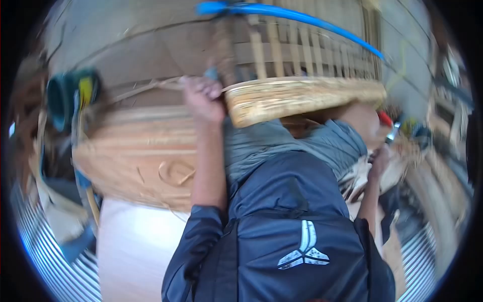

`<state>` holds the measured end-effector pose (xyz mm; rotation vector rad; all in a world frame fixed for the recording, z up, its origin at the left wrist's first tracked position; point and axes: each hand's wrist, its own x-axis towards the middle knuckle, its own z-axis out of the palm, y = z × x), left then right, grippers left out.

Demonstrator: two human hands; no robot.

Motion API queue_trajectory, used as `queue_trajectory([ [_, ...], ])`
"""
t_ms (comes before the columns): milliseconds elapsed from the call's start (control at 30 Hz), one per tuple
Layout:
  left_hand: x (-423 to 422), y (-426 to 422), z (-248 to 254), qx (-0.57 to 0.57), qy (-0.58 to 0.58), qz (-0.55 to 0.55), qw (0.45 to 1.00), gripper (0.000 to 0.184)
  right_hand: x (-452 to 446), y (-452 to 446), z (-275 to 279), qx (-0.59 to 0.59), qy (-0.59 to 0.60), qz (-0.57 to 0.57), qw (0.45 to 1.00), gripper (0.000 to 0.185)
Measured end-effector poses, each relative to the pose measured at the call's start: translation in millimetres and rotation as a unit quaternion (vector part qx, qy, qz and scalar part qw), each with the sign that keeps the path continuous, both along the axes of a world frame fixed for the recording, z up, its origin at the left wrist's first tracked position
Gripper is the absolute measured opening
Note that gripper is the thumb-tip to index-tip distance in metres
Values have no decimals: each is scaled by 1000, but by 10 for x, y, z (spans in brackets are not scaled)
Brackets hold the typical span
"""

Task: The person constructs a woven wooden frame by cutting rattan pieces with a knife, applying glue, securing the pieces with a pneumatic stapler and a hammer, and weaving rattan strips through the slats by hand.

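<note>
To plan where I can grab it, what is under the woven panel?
Beside the near edge of the woven panel, grey shorts and a bare leg show. Whatever lies directly beneath is covered, so its support cannot be seen.

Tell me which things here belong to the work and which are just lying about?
Seemingly in use:
Thin tan strip, at the left hand
Slim tool with shiny metal end, in the right hand
Long straw-coloured bundle of strips, at the knees

Apparently lying about:
Dark green, round, bucket-like container
Curled tan strip
</note>
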<state>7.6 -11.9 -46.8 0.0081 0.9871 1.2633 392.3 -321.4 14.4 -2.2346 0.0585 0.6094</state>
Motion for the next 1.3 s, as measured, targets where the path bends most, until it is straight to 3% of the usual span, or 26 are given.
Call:
queue_trajectory([
  [33,-3,33,54,-24,2,-2,1000,38,-26,-471,-245,-91,-70,19,993,31],
  [67,-41,18,-6,-20,-40,-36,998,34,87,-1289,-584,-74,-70,116,988,23],
  [100,-147,65,-166,-8,-50,-61,997,34,-181,-1565,-689,-159,-166,241,943,24],
  [133,-149,52,-141,13,-56,-66,996,35,-451,-1839,-785,-270,-297,346,848,27],
  [167,-309,90,-288,41,-167,-110,979,37,-725,-2110,-870,-349,-425,398,734,31],
  [200,-353,97,-322,47,-105,-112,987,38,-994,-1866,-646,-340,-92,242,904,30],
  [233,-386,110,-310,76,-108,-135,982,38,-1127,-1537,-336,-392,-26,236,889,30],
  [300,-182,105,-68,110,-113,-171,972,40,-1285,-1937,-580,-322,-100,224,914,31],
  [367,231,-113,459,66,167,-127,975,42,-1116,-1816,-443,-265,-121,101,951,30],
  [433,286,-217,573,60,232,-194,951,44,-776,-1802,-452,-278,-100,-19,955,29],
  [500,281,-336,697,56,298,-250,920,46,-418,-1876,-590,-233,-185,-49,953,27],
  [567,281,-481,809,58,420,-382,821,44,-102,-2062,-914,-252,-280,-14,926,24],
  [600,190,-498,843,63,423,-382,819,44,-16,-2080,-977,-248,-278,-18,928,24],
  [667,23,-485,893,-3,592,-452,667,35,87,-2075,-1068,-277,-231,33,932,22],
  [767,431,-805,1172,67,592,-431,678,29,98,-2136,-1024,-254,-230,4,939,21],
  [867,1145,-1116,1386,174,508,-526,660,17,108,-2219,-767,-226,-205,11,952,20],
  [900,1466,-1247,1425,223,488,-585,609,13,128,-2242,-721,-188,-199,15,962,17],
  [933,1808,-1380,1431,271,464,-638,551,11,139,-2243,-747,-77,-254,-19,964,17],
  [967,2106,-1497,1387,345,393,-704,481,16,169,-2163,-608,-73,-251,-26,965,17],
  [1033,2719,-1826,1240,490,308,-739,345,20,306,-2001,-235,-182,-146,33,972,17],
  [1067,2979,-2008,1098,557,281,-716,313,21,382,-2092,-385,-183,-257,91,945,14],
  [1100,3211,-2185,924,620,252,-689,280,23,460,-2108,-439,-181,-255,88,946,14],
  [1167,3590,-2503,638,607,223,-736,199,32,587,-2067,-497,-253,-306,121,910,10],
  [1267,3908,-2886,262,650,180,-723,150,35,712,-1938,-514,-282,-289,130,906,12],
  [1300,3975,-3003,208,629,188,-747,104,39,746,-1928,-562,-281,-283,130,908,12],
])
